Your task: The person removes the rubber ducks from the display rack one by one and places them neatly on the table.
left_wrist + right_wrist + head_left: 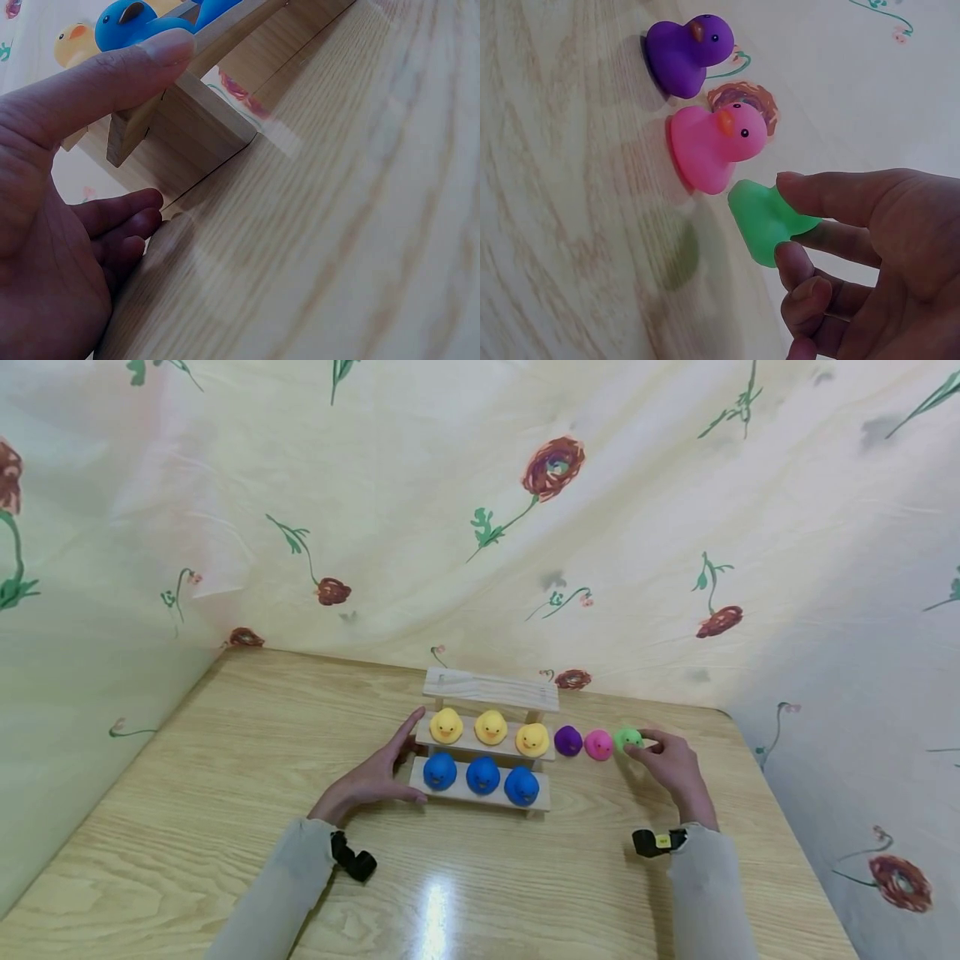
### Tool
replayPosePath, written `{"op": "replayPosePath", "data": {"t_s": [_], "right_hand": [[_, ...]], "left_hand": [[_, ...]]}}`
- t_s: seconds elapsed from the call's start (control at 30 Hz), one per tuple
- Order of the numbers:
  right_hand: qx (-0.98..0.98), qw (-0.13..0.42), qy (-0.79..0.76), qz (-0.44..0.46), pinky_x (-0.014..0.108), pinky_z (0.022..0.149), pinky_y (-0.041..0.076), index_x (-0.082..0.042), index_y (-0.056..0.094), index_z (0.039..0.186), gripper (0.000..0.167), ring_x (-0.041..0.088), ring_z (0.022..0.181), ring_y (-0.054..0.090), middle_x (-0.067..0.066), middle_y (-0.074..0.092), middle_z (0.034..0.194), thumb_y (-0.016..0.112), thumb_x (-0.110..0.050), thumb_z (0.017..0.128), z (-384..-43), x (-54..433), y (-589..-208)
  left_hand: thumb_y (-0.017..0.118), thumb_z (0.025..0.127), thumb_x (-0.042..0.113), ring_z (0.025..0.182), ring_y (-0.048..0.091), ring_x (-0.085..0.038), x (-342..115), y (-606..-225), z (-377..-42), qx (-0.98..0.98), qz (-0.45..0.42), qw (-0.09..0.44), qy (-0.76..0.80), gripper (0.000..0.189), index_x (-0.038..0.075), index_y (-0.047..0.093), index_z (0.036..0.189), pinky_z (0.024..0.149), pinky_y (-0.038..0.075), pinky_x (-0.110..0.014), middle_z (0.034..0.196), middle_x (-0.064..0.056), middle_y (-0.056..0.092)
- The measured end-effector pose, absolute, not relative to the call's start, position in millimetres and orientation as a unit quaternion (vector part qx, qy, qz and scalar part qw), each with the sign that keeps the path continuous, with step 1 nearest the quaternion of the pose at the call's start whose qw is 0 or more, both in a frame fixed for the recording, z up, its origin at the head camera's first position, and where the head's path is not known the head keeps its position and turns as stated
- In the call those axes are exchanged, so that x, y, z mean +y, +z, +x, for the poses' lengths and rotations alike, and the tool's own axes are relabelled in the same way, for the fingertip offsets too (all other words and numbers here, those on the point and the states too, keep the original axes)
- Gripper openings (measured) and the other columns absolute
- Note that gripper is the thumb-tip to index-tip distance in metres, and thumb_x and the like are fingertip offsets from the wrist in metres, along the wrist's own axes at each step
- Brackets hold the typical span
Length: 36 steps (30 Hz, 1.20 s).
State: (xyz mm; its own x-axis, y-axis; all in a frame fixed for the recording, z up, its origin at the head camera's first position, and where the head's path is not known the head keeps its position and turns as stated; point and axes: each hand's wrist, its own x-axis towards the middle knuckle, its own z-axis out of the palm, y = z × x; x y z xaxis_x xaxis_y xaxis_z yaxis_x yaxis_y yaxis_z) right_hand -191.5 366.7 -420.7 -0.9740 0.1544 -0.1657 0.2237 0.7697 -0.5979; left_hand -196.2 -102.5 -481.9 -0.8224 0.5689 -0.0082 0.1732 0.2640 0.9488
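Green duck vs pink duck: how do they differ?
Colour: the green duck is light green; the pink duck is bright pink.
Support: the green duck is pinched in the right grip and appears lifted off the table; the pink duck stands on it, unheld.
Place: in the head view, the green duck is right of the pink duck.
Shared: same toy-duck shape, similar size.

I am in a screened-off corner, and I cannot tell whether it belongs to a home, a studio or somewhere else. Creased, pale sheeting [405, 477] printed with red poppies rises behind and on both sides of my wood-grain tabletop [172, 827], whose near surface catches a bright light reflection [434, 918].
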Motion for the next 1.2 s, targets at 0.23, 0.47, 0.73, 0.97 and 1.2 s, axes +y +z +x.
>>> {"op": "replayPosePath", "data": {"t_s": [0.23, 0.47, 0.73, 0.97, 1.2], "right_hand": [[0.940, 0.062, -0.320, 0.104, 0.026, 0.067, 0.046, 0.004, 0.046, 0.146, 0.065, 0.028, 0.096, 0.058, 0.029, 0.061, 0.121, 0.061, -0.038, 0.098, -191.9, 369.0, -424.5], [0.942, 0.072, -0.308, 0.117, 0.026, 0.066, 0.045, 0.004, 0.045, 0.146, 0.063, 0.024, 0.088, 0.056, 0.024, 0.062, 0.111, 0.061, -0.036, 0.099, -193.3, 369.7, -428.2], [0.940, 0.071, -0.313, 0.119, 0.026, 0.065, 0.045, 0.004, 0.046, 0.145, 0.061, 0.024, 0.087, 0.056, 0.024, 0.063, 0.110, 0.062, -0.032, 0.099, -192.4, 370.6, -431.7], [0.938, 0.075, -0.316, 0.120, 0.025, 0.066, 0.046, 0.003, 0.045, 0.146, 0.062, 0.024, 0.089, 0.056, 0.025, 0.062, 0.114, 0.061, -0.032, 0.098, -191.7, 371.4, -433.3], [0.934, 0.085, -0.322, 0.130, 0.025, 0.067, 0.046, 0.001, 0.043, 0.148, 0.064, 0.026, 0.092, 0.056, 0.025, 0.060, 0.117, 0.061, -0.036, 0.098, -189.9, 370.9, -429.8]], "left_hand": [[0.089, 0.076, 0.022, 0.146, 0.029, -0.041, -102.1, -479.9, -195.2, 0.771, 0.243, 0.177, 0.562, 0.127, 0.041, -0.005, 0.160, 0.124, 0.018, -0.063, 0.165, -0.019, 0.018], [0.089, 0.076, 0.023, 0.149, 0.025, -0.042, -101.9, -479.7, -195.2, 0.771, 0.245, 0.175, 0.562, 0.127, 0.040, -0.005, 0.160, 0.124, 0.017, -0.063, 0.169, -0.016, 0.009], [0.089, 0.076, 0.024, 0.154, 0.017, -0.043, -101.5, -479.5, -194.8, 0.774, 0.240, 0.175, 0.559, 0.127, 0.041, -0.006, 0.160, 0.125, 0.017, -0.062, 0.171, -0.012, 0.000], [0.089, 0.076, 0.023, 0.153, 0.017, -0.044, -101.2, -478.8, -195.0, 0.775, 0.239, 0.178, 0.557, 0.128, 0.040, -0.006, 0.160, 0.125, 0.017, -0.062, 0.171, -0.013, 0.000], [0.089, 0.075, 0.023, 0.152, 0.020, -0.044, -100.8, -478.9, -194.9, 0.775, 0.241, 0.176, 0.558, 0.128, 0.039, -0.006, 0.160, 0.124, 0.017, -0.063, 0.170, -0.013, 0.001]]}}
